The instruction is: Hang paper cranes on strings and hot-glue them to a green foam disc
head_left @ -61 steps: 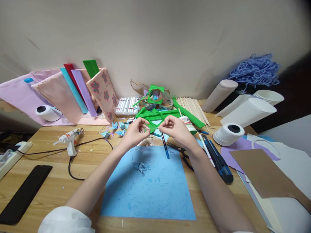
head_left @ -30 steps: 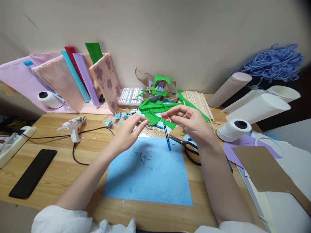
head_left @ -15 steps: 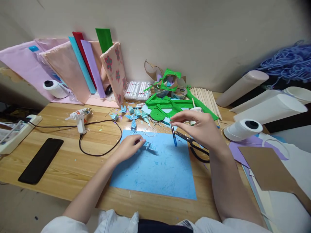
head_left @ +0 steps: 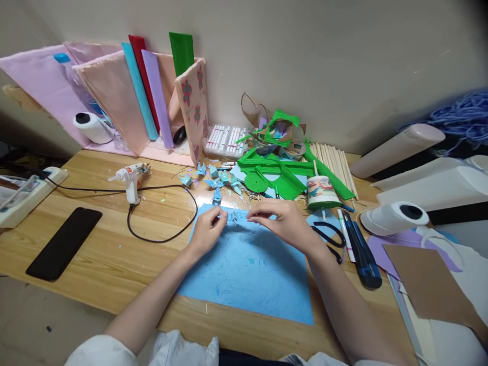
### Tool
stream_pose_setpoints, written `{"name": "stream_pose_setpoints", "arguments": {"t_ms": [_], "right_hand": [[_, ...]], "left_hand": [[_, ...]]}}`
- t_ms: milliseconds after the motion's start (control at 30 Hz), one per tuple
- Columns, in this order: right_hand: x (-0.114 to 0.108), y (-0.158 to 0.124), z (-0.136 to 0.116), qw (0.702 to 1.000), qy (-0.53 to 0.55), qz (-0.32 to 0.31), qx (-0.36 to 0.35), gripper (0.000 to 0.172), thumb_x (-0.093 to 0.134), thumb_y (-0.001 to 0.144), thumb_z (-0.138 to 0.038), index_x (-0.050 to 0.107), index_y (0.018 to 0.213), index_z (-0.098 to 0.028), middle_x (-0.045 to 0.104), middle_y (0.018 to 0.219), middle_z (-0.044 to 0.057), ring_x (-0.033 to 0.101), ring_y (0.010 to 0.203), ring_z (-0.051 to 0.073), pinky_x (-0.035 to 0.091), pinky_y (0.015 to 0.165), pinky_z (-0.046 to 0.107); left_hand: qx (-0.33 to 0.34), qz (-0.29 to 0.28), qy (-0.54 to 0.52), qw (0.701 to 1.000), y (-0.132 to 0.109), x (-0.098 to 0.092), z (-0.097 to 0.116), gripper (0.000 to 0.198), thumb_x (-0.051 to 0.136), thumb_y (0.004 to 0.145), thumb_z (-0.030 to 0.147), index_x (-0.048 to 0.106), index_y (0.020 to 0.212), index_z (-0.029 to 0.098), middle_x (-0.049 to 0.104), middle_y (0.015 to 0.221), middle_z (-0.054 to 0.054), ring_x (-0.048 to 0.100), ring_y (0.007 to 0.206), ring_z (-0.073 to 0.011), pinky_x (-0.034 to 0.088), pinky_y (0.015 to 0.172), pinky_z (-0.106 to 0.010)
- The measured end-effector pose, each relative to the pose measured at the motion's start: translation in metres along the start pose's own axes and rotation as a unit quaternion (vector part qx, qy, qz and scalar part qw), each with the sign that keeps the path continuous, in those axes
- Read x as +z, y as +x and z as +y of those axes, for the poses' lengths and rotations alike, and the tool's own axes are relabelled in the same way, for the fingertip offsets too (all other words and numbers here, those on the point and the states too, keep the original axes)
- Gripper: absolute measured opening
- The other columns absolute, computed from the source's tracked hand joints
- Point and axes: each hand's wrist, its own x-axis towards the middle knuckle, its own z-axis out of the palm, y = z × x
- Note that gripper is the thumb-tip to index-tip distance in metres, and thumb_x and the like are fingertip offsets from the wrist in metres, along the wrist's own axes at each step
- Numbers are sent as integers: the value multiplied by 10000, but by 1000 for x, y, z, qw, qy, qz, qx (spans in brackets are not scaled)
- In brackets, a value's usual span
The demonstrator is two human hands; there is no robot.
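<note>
A small blue folded paper crane point(head_left: 237, 217) is pinched in my left hand point(head_left: 208, 229), above the upper part of a blue paper sheet point(head_left: 244, 274). Close to the crane's right side, my right hand point(head_left: 280, 218) is closed with thumb and finger together; whatever is in that pinch is too fine to make out. Several more folded blue paper pieces point(head_left: 215, 175) lie beyond my left hand, with loose white string point(head_left: 249, 194) beside them. Black-handled scissors point(head_left: 330, 236) lie partly hidden behind my right forearm.
A white glue gun point(head_left: 130, 182) with a looping black cord and a black phone point(head_left: 64, 244) lie left. Green crepe paper point(head_left: 278, 175), a painted round container point(head_left: 322, 190) and wooden sticks point(head_left: 331, 160) stand behind. A utility knife point(head_left: 362, 254) and thread cone point(head_left: 394, 217) are right.
My right hand has come down and left to the crane, uncovering the painted container and utility knife. My left hand has kept hold of the crane, lifting it slightly. The view has shifted slightly.
</note>
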Motion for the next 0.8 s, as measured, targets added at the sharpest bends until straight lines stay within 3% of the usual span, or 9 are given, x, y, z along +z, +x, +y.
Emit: {"name": "stream_pose_setpoints", "arguments": {"t_ms": [167, 300, 433, 667, 800], "right_hand": [[0, 2, 6, 983, 108, 10, 150, 95, 639, 738, -161, 722, 771, -192, 709, 762, 32, 657, 698, 155, 516, 639, 254], [-4, 1, 8, 964, 167, -31, 206, 149, 618, 734, -166, 710, 849, -187, 718, 832, 36, 676, 730, 158, 537, 691, 270], [-6, -2, 11, 961, 171, -33, 216, 202, 604, 741, -166, 663, 931, -196, 695, 960, 41, 677, 808, 161, 532, 722, 269], [-3, -3, 16, 970, 151, -29, 191, 154, 619, 722, -152, 601, 871, -186, 664, 758, 17, 660, 689, 145, 534, 661, 269], [-2, -3, 9, 985, 102, -12, 140, 124, 612, 748, -160, 608, 867, -193, 685, 791, 24, 668, 733, 153, 534, 697, 278]], "left_hand": [[-16, -3, -2, 1000, 0, 2, -3, 319, 423, 869, 365, 444, 625, 161, 400, 580, 40, 366, 561, -85, 277, 554, -216], [-27, 3, -9, 1000, 1, 2, -4, 326, 424, 868, 368, 427, 614, 163, 387, 575, 43, 359, 562, -85, 273, 553, -215], [-33, 3, -13, 999, 0, 2, -6, 330, 425, 865, 378, 439, 616, 162, 396, 575, 43, 364, 564, -86, 275, 553, -215], [-35, -2, -20, 999, 1, 3, -6, 335, 422, 862, 382, 464, 614, 160, 418, 573, 39, 382, 564, -90, 288, 557, -215], [-33, -5, -24, 999, 1, 3, -4, 334, 425, 859, 382, 465, 612, 160, 414, 572, 38, 379, 565, -92, 290, 555, -216]]}}
